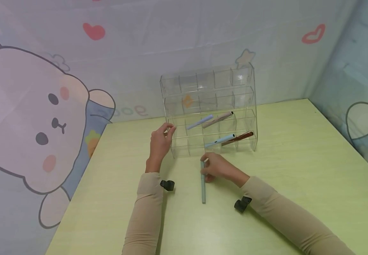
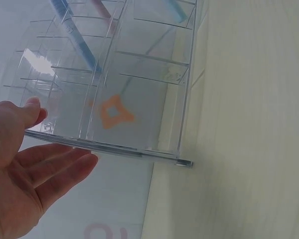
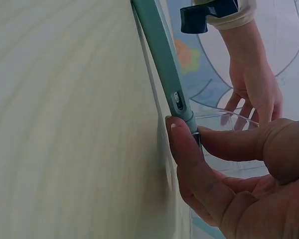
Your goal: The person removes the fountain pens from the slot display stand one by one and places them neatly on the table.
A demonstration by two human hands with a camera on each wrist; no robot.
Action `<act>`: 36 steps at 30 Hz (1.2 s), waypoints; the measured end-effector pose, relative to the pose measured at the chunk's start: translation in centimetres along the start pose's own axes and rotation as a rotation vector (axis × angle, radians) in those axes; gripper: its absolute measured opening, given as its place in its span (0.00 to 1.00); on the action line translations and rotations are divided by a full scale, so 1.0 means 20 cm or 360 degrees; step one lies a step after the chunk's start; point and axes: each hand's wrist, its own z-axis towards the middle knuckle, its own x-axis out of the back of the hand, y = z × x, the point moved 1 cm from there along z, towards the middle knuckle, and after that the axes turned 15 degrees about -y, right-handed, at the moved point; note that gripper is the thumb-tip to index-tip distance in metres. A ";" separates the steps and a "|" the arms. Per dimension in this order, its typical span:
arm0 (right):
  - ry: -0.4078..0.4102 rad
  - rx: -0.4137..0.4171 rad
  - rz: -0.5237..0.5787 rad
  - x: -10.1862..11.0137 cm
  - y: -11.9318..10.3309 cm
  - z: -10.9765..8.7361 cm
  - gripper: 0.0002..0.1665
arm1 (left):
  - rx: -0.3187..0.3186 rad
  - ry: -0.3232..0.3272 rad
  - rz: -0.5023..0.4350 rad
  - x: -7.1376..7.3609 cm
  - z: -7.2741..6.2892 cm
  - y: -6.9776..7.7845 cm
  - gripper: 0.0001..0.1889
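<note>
A clear acrylic pen rack (image 1: 209,131) with stepped rows of compartments stands at the back of the table. My left hand (image 1: 161,141) holds its left side panel, thumb on one face and fingers on the other, as the left wrist view shows. Just in front of the rack, my right hand (image 1: 216,166) pinches one end of a grey-green pen (image 1: 203,189) between thumb and finger. That pen points toward the table's near side; the right wrist view shows a small slot in its barrel (image 3: 165,69). The pinched end is partly hidden by my fingers.
Lower in the rack lie a lavender pen (image 1: 200,121), a taupe pen (image 1: 217,119), a light blue pen (image 1: 220,140) and a brown pen (image 1: 237,138). The upper rows show no pens. A printed cloth (image 1: 133,53) hangs behind the pale yellow-green table (image 1: 299,159).
</note>
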 end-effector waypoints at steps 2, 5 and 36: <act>-0.0003 -0.0014 -0.0030 -0.01 0.00 0.00 0.28 | 0.0001 -0.0001 -0.0004 0.00 0.00 0.00 0.14; 0.0005 -0.0021 -0.0067 -0.01 0.01 0.00 0.28 | -0.0011 -0.0001 0.0004 0.00 0.00 0.00 0.14; 0.0080 -0.0081 -0.0311 0.05 -0.02 -0.03 0.27 | -0.0013 -0.0007 0.0007 0.00 0.01 -0.01 0.14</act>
